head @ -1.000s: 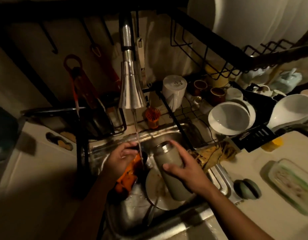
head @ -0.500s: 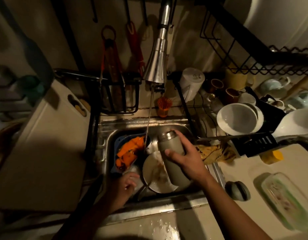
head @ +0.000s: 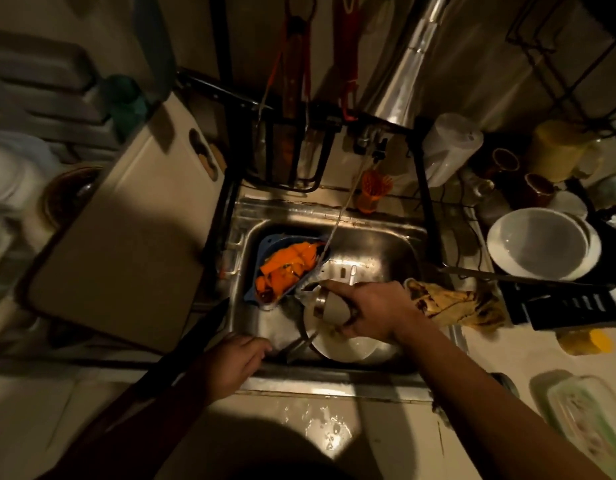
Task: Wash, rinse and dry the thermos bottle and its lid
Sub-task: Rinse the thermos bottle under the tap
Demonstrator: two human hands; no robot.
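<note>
My right hand (head: 370,311) grips the grey thermos bottle (head: 329,306) over the steel sink (head: 386,244). The bottle is tipped on its side with its metal-ringed mouth pointing left and down, and water spills from it. A thin stream of water (head: 337,223) runs from the steel faucet (head: 401,81) into the sink just left of the bottle. My left hand (head: 235,363) hangs at the sink's front left edge with its fingers loosely curled and nothing in it. I cannot see the lid.
A white plate (head: 348,348) and utensils lie in the sink under the bottle. A blue strainer with orange peels (head: 287,266) sits at the sink's left. A cutting board (head: 126,237) lies left, a yellow cloth (head: 451,303) and white bowls (head: 538,244) right.
My right hand lowered the bottle and tipped it from upright to mouth-down, pouring water out. My left hand left the stream and drew back to the sink's front edge.
</note>
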